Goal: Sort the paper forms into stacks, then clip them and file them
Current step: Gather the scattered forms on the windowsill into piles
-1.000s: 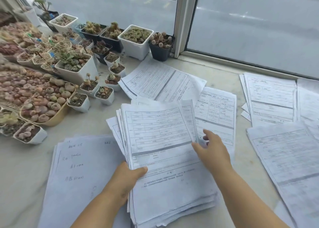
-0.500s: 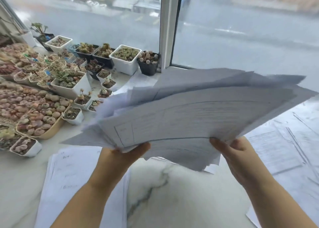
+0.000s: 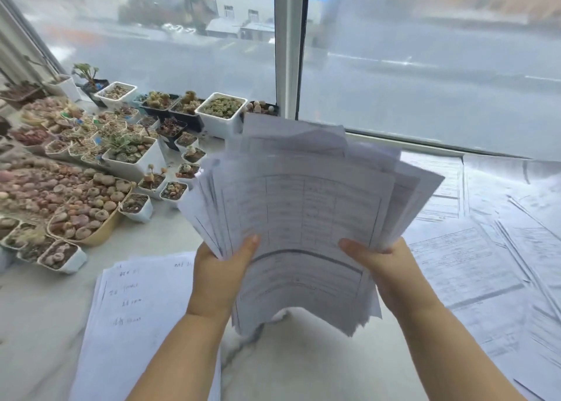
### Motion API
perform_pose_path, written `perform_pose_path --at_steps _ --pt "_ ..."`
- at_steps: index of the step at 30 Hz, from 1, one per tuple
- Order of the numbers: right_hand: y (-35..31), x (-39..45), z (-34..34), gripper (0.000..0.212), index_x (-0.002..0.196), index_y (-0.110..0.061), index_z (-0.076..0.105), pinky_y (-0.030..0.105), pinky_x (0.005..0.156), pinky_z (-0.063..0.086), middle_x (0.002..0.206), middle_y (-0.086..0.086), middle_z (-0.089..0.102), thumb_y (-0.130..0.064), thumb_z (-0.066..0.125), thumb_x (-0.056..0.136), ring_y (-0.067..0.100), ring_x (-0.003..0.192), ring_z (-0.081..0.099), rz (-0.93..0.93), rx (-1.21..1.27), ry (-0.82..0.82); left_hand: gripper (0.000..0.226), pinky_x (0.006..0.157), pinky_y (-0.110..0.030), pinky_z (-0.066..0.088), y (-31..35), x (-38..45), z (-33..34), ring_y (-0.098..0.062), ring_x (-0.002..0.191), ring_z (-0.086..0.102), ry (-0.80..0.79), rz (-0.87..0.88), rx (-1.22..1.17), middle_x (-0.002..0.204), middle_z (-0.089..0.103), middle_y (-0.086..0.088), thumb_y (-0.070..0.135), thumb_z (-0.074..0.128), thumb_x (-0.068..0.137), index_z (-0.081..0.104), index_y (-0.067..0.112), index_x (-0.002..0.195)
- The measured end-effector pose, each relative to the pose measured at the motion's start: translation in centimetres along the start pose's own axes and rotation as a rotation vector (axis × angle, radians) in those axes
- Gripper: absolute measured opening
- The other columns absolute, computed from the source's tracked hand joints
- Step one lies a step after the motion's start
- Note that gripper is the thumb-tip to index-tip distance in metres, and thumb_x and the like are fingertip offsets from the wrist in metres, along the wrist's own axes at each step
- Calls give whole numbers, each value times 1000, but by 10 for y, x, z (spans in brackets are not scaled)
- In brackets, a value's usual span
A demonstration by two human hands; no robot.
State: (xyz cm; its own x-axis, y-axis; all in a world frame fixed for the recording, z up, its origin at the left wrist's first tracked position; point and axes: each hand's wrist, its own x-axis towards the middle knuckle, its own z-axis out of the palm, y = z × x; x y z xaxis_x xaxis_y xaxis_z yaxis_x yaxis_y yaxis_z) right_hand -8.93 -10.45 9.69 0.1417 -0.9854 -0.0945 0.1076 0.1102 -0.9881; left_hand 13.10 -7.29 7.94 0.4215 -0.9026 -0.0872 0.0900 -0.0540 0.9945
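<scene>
my left hand (image 3: pixel 220 274) grips fanned form stack (image 3: pixel 306 227), thumb on top | my right hand (image 3: pixel 391 271) pinches its other edge | stack mid-frame, off counter (image 3: pixel 303 364) | loose forms (image 3: pixel 473 264) lie right

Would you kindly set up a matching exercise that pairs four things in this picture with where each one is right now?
Things:
1. fanned bundle of forms
2. handwritten sheets
3. spread-out printed forms
4. succulent pots

Places:
A. flat on the counter, right of the right hand
B. grouped on the counter at the left, along the window
C. lifted off the counter, gripped by both hands
D. flat on the counter, beside the left hand, on its left

Pairs: 1-C, 2-D, 3-A, 4-B
</scene>
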Motion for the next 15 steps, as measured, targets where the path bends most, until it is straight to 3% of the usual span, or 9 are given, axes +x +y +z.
perform_pose_path --at_steps 2,4,7,10,12,15 --pt "0 -5 -9 42 109 -14 70 28 79 56 108 5 74 -1 78 70 22 104 69 36 34 -51 31 78 -24 57 -1 -3 -5 -10 93 69 -77 -11 11 96 74 10 13 79 75 68 22 103" --pt "-1 -11 -16 33 104 -14 74 22 78 55 107 6 74 -5 74 71 24 105 68 42 55 -54 43 77 -24 57 -1 -8 -8 -13 97 69 -111 -23 -24 102 74 4 18 82 69 67 17 109" --pt "-6 -16 -27 38 102 -25 76 25 81 54 109 6 73 -21 80 65 23 107 68 1 96 -48 32 71 -17 54 5 -15 -10 -12 91 70 -123 -24 -116 96 75 5 17 78 61 76 24 92" --pt "-14 -19 -32 57 103 -28 75 28 81 55 108 7 73 -34 93 49 24 105 69 -52 116 -43 58 70 -16 53 14 -18 -8 -5 87 69 -102 75 -147 91 74 10 48 91 41 73 25 92" --pt "-21 -18 -30 47 100 -29 76 26 79 56 105 6 74 -13 85 57 25 103 69 -87 136 -34 65 72 -16 53 26 -21 -2 -4 88 69 -111 119 -187 91 74 12 62 88 37 74 28 91" --pt "-36 -19 -24 47 96 -32 76 23 76 55 99 2 76 0 71 62 19 98 71 -142 85 -66 60 75 -18 53 43 -25 9 -8 92 70 -191 195 -145 94 74 10 60 86 45 74 30 96"
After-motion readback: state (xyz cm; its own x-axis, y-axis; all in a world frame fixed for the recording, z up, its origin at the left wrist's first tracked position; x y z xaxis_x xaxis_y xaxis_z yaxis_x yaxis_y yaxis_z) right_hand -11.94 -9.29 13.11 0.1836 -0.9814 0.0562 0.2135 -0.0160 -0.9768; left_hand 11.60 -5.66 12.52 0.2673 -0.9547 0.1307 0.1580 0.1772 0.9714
